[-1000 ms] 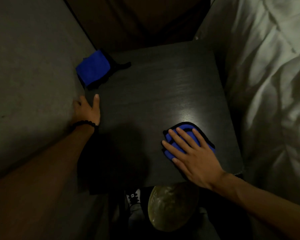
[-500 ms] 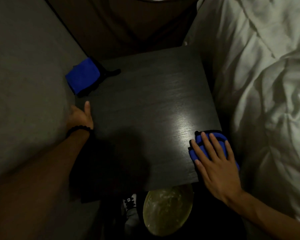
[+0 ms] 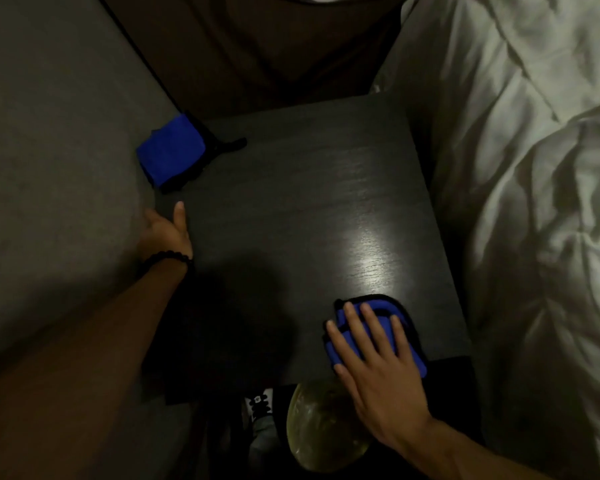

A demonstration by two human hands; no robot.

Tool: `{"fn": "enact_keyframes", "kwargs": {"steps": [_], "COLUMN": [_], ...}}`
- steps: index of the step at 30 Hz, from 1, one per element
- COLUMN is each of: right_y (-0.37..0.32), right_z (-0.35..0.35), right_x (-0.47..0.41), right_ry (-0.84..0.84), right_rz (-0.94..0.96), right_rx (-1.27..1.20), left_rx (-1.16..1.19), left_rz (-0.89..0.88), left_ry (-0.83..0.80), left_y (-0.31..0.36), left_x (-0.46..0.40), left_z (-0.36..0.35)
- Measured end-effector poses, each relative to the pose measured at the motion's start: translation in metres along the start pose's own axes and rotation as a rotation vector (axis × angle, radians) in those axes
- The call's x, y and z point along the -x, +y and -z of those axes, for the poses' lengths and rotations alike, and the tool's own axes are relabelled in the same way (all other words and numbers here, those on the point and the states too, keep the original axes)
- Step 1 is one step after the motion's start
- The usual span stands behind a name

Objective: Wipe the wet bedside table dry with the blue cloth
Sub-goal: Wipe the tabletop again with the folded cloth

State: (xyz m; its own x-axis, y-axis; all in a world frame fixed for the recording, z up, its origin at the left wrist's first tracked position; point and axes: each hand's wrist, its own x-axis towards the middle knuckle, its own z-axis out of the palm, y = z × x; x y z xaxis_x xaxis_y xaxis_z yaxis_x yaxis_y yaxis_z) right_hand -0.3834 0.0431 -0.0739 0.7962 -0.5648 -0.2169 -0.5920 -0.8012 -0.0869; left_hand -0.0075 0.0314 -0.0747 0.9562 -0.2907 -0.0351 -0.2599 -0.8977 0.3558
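Observation:
The dark wooden bedside table (image 3: 302, 216) fills the middle of the view, with a bright glare patch near its right side. My right hand (image 3: 378, 362) lies flat, fingers spread, pressing a folded blue cloth (image 3: 378, 308) with black trim onto the table's near right corner. My left hand (image 3: 167, 233) grips the table's left edge, thumb on top, a dark bead bracelet on the wrist. A second blue cloth (image 3: 170, 152) lies at the far left corner, partly off the table.
A white rumpled duvet (image 3: 534, 202) borders the table on the right. A grey wall or panel (image 3: 49, 168) stands on the left. Below the near edge sit a round glassy yellowish object (image 3: 323, 424) and a shoe (image 3: 260, 405).
My right hand slid the cloth right to the table's near right corner, then back a little to the left. The left hand stays on the left edge.

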Motion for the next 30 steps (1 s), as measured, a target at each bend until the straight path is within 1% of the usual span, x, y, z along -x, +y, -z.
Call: {"fn": "enact_keyframes", "kwargs": {"steps": [1,2,8,11,14,19,21,25,30], "right_y": [-0.011,-0.023,-0.086,-0.107,-0.124,-0.158,-0.172,-0.192,-0.191], "right_z": [0.000,0.001,0.006,0.006,0.003,0.003,0.001,-0.001,-0.001], "right_x": [-0.005,-0.010,-0.049,-0.063,-0.073,-0.085,-0.091,-0.101,-0.111], "right_ry": [-0.001,-0.006,-0.084,-0.116,-0.136,-0.157,-0.150,-0.144,-0.135], "right_rz": [0.025,0.052,0.215,0.280,0.336,0.379,0.430,0.467,0.557], "right_rx": [-0.012,-0.023,-0.046,-0.064,-0.024,-0.013,-0.026,-0.077,0.031], "left_rx": [0.023,0.009,-0.016,-0.025,-0.042,-0.072,-0.078,-0.041,-0.007], "left_rz": [0.001,-0.003,0.010,0.032,0.063,0.057,0.051,0.059,0.050], "left_ry": [0.029,0.021,-0.072,-0.110,-0.135,-0.165,-0.177,-0.225,-0.246], "left_y": [0.001,0.002,0.000,0.000,-0.003,-0.007,-0.007,-0.007,-0.005], "left_x": [0.003,0.004,-0.003,-0.006,-0.010,-0.013,-0.014,-0.014,-0.014], "left_z": [0.001,0.002,0.002,0.001,-0.001,-0.003,-0.002,-0.001,0.001]}}
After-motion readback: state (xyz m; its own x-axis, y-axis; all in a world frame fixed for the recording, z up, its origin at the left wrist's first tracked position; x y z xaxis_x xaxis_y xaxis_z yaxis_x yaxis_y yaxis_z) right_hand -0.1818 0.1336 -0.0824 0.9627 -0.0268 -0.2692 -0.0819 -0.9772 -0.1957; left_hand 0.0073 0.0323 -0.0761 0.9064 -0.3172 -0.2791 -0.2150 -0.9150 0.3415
